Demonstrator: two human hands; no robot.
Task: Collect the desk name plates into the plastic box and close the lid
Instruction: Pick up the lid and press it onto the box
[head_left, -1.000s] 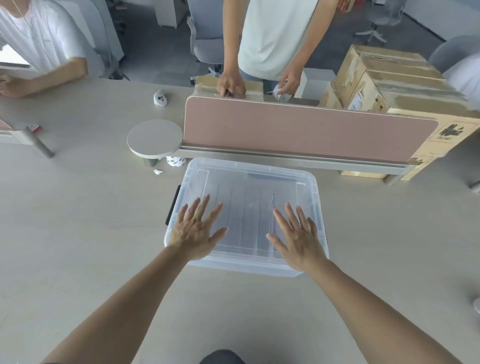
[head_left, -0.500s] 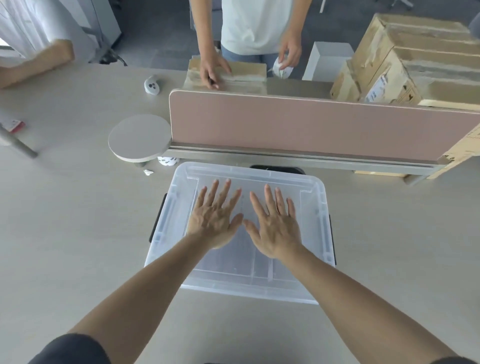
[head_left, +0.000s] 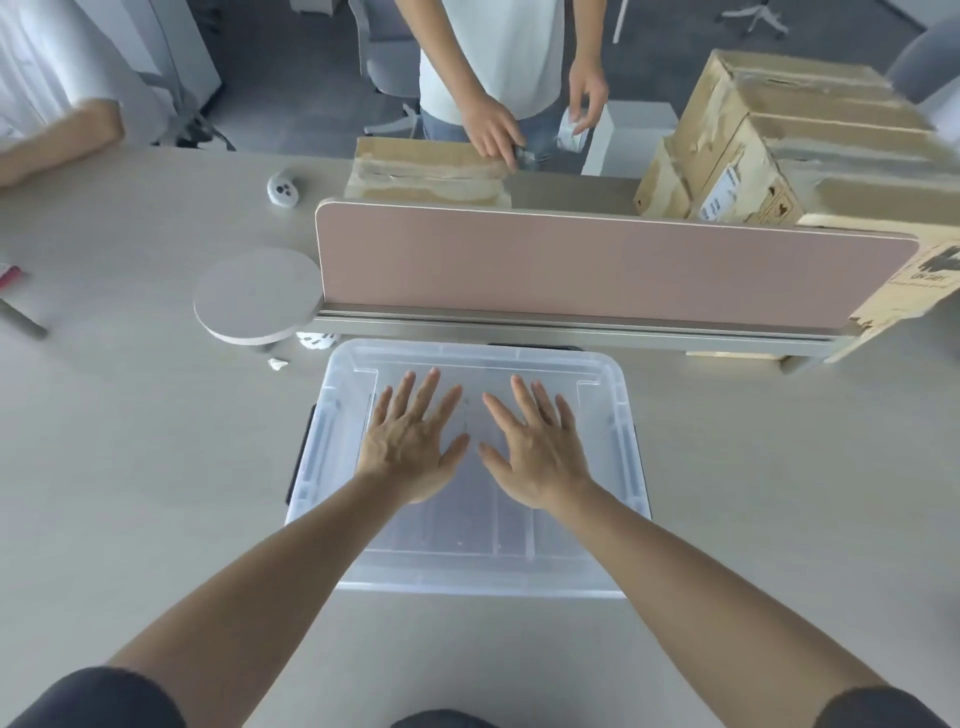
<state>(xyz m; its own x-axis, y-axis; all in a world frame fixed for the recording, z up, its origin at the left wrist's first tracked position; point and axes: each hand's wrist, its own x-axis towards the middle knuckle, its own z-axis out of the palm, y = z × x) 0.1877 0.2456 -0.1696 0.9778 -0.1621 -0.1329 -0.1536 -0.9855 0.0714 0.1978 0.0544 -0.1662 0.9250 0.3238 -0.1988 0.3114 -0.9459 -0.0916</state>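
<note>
Both hands, left hand (head_left: 410, 447) and right hand (head_left: 535, 452), lie flat, fingers spread, atop the box lid (head_left: 602, 395)

Both my hands flat on the closed lid of the plastic box.

My left hand (head_left: 410, 447) and right hand (head_left: 535, 449) lie side by side, fingers spread, palms down on the clear lid (head_left: 602, 410) of the plastic box (head_left: 478, 577). I see the box on the pale desk (head_left: 145, 467), just in front of a pink divider panel (head_left: 597, 270).
</note>
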